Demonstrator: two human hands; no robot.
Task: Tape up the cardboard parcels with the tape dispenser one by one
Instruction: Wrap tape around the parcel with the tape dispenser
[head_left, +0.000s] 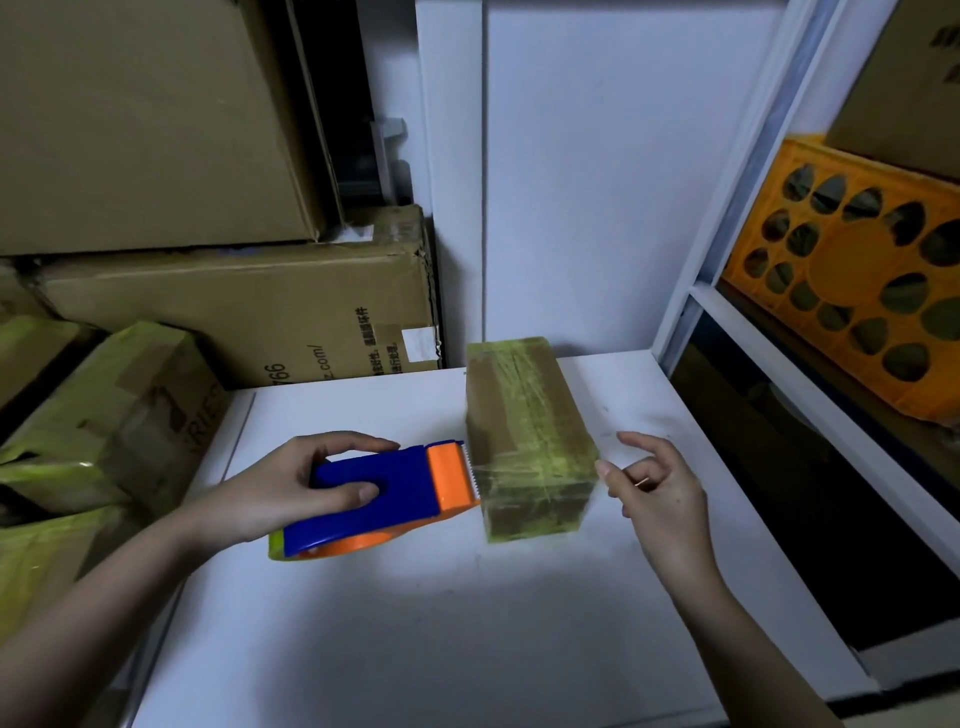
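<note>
Currently, head view, one entry per item.

Dispenser (379, 493): one, blue body with orange blade end. My left hand (291, 483) grips it, fingers over the top and thumb in the side slot. Its toothed edge sits against the left face of the parcel, low down; I judge this is where a strip is being laid or cut.

Parcel (524, 441): one on the desk (415, 623), a small upright-lying cardboard block already wrapped in yellowish tape on top and near end. It lies mid-desk, between my two hands, long axis running away from me.

Right hand (654, 488): empty, fingers loosely curled and apart, just beside the parcel's right near corner, not clearly touching. I judge it waits to steady the block against the dispenser's push.

Hands: two, well apart, parcel between.

Taped boxes (104, 415) at left: at least two with the same yellowish wrap, stacked beside the desk; likely finished pieces.

Large plain cartons (234, 306) behind: two visible.

Orange crate (852, 280) on the shelf at right: one.
</note>
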